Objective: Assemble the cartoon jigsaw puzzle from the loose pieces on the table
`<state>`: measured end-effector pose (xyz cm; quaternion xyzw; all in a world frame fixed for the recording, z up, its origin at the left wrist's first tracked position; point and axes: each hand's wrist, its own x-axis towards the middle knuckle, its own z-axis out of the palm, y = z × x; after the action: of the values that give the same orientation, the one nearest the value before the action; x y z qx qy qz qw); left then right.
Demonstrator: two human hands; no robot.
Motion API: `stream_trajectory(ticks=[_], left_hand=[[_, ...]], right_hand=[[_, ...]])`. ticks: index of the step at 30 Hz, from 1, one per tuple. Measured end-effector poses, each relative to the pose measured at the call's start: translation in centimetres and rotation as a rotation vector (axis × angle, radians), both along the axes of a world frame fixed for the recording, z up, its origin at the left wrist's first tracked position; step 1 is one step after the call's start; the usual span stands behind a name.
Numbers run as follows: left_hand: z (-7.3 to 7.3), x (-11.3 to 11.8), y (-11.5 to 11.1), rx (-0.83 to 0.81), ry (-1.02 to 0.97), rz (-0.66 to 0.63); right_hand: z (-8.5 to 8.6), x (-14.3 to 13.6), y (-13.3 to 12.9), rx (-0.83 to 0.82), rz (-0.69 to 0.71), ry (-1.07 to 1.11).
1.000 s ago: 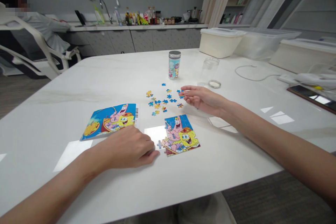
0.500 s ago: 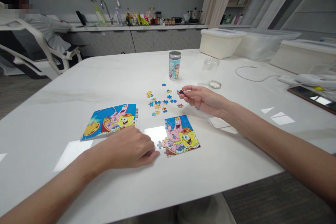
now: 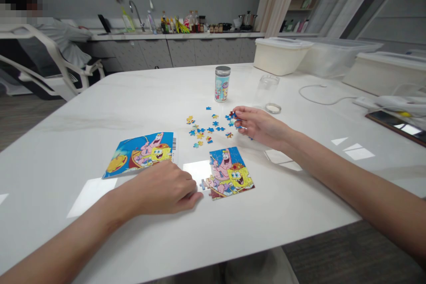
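Note:
My right hand (image 3: 261,126) pinches a dark red and blue puzzle piece (image 3: 232,115) between thumb and fingertips, at the right edge of several loose pieces (image 3: 210,130). Curled on the table, my left hand (image 3: 169,188) lies between the picture sheet (image 3: 140,153) and the joined part of the puzzle (image 3: 231,173); its fingers are folded under and partly hidden. The joined part shows a pink and a yellow cartoon figure and has an uneven left edge. The sheet bears the same figures, with a yellow shape at its left.
A printed tin with a silver lid (image 3: 222,84) stands behind the pieces. To its right are a clear jar (image 3: 268,88), a ring-shaped lid (image 3: 273,108), a cable (image 3: 328,101) and storage boxes (image 3: 281,57). A person (image 3: 66,40) sits at the far left.
My right hand has tilted and shifted slightly right, and the pinched piece shows more clearly. More blue pieces are visible beside its fingers. My left hand stays in place.

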<state>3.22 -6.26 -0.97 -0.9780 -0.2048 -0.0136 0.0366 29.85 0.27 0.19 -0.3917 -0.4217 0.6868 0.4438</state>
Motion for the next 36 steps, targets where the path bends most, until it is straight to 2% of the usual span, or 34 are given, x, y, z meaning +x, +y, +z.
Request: stream_trajectory(ticks=[5,13,20,26,31,36], left_hand=[[0.0,0.0,0.0,-0.013,0.015,0.007],[-0.2,-0.1,0.0,-0.034,0.005,0.014],[-0.2,-0.1,0.1,-0.032,0.008,0.015],[-0.1,-0.1,0.0,-0.035,0.034,0.026],[-0.1,0.0,0.0,-0.032,0.046,0.030],[-0.3,-0.1,0.1,-0.053,0.040,0.031]], right_hand=[[-0.1,0.0,0.0,-0.030,0.048,-0.006],[0.1,-0.2,-0.1,-0.123,0.036,-0.040],[0.2,0.0,0.0,-0.005,-0.028,-0.016],[-0.2,0.0,0.2,-0.090,-0.047,-0.070],[0.2,0.1,0.3,-0.108,-0.095,-0.088],[0.3,1.5,1.4,0.003,-0.176,-0.127]])
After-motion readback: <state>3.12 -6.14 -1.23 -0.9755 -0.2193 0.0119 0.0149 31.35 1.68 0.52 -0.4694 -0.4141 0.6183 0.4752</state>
